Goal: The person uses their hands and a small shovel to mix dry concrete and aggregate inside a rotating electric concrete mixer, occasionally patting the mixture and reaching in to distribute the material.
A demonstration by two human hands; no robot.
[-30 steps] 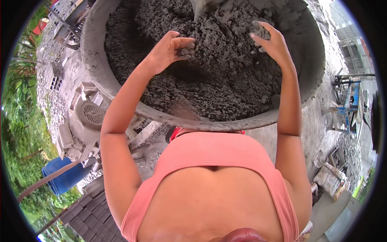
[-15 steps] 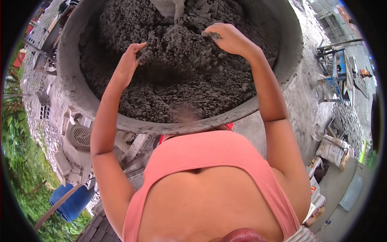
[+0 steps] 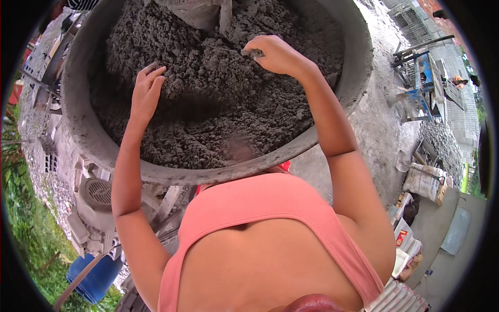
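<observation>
A wide round mixer drum [image 3: 358, 93] in front of me holds a heap of dark grey, crumbly concrete mix [image 3: 218, 78]. My left hand [image 3: 147, 93] is over the left part of the heap, its fingers apart and grey at the tips, with nothing seen in them. Over the right part, my right hand [image 3: 278, 54] has its fingers curled round a small grey clump of concrete mix [image 3: 253, 52]. Beyond my hands, a mix-caked metal mixer part [image 3: 195, 11] comes down into the heap at the top.
Left of the drum is a dusty motor [image 3: 99, 192] with a vented cover. A blue barrel [image 3: 94, 275] lies lower left by greenery. To the right are a blue metal frame [image 3: 427, 78], a filled sack [image 3: 423, 182] and stacked bags [image 3: 405, 244]. Gravel covers ground on both sides.
The view has shifted, so the drum sits further left and lower. My left hand's fingers have spread and turned upward. My right hand remains curled over the heap.
</observation>
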